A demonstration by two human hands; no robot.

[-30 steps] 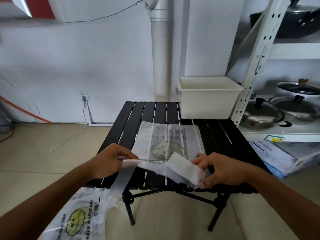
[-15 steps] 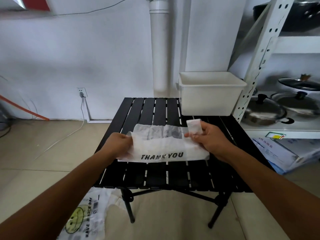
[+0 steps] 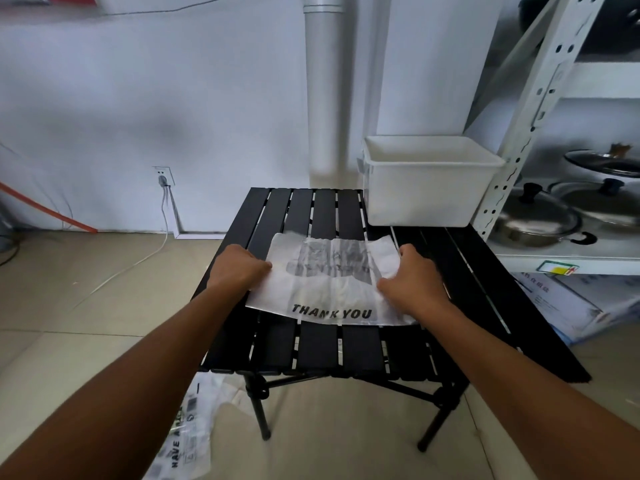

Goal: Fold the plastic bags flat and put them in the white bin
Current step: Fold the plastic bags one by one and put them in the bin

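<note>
A translucent plastic bag printed "THANK YOU" lies folded on the black slatted table. My left hand pinches its left edge with curled fingers. My right hand grips the bag's right side, fingers curled over the plastic. The white bin stands on the table's far right corner, beyond the bag; its inside is mostly hidden by its wall. A second plastic bag with black print lies crumpled on the floor by the table's front left leg.
A white metal shelf upright rises right beside the bin, with lidded pans on its shelves. A cardboard box lies under the shelf. A grey pipe runs down the wall behind the table.
The bag's near end was lifted and folded away from me; it now lies doubled on the table with "THANK YOU" on top. Both hands moved forward to its sides.
</note>
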